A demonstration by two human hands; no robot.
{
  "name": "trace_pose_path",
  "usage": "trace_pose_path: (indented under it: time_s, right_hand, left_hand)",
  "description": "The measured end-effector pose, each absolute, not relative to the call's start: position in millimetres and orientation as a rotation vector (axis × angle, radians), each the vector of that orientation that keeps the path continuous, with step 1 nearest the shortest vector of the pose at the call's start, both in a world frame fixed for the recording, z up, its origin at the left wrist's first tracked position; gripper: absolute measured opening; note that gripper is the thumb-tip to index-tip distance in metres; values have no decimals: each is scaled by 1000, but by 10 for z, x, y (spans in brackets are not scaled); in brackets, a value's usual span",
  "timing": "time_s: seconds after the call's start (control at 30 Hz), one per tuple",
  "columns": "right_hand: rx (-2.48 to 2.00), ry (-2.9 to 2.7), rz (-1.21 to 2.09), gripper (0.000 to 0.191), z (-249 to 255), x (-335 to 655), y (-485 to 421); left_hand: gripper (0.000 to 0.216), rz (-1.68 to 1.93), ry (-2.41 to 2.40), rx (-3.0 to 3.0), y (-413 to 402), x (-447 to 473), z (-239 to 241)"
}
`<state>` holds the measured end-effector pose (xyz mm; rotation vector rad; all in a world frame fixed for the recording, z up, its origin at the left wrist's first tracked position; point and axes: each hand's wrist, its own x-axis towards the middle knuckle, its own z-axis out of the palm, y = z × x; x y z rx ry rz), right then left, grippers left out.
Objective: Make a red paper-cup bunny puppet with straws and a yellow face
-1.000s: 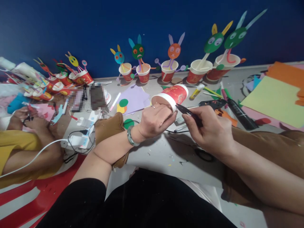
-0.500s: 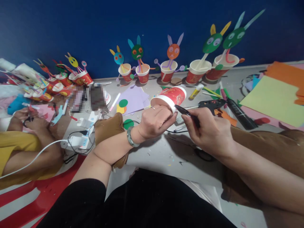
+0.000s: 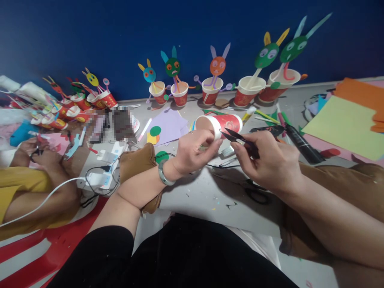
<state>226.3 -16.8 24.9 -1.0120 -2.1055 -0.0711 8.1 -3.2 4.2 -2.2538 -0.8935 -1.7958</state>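
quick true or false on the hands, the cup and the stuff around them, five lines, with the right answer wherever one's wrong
1. The left hand holds a red and white paper cup tipped on its side. True.
2. The right hand holds a glue stick. False: it holds a dark two-pointed tool, its points parted near the cup's rim.
3. A bangle circles the right wrist. False: it is on the left wrist.
4. The orange-faced paper figure has pale purple ears. True.
5. The pale yellow sheet lies at the left edge of the picture. False: it lies over on the right side, beyond the right hand.
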Motion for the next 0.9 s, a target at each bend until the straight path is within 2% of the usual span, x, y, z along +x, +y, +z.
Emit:
trace_pose_path:
  time_s: [0.23,0.57,0.73,0.9]
  right_hand:
    - [-955,-2037,-81,18,212,2257,-158]
    - [-944,-2017,14,16,239,2243,-151]
    - [-993,-2030,85,18,201,2269,-146]
    - [-992,-2053,-7,17,217,2276,-134]
  left_hand:
    - [19,-1828,-864,-2249,-4,70,54]
    - [20,-1646,-810,-2218,-13,59,29]
    - [16,-1660,-819,-2251,-4,51,-21]
    - [13,-1717,-840,-2286,2,45,-38]
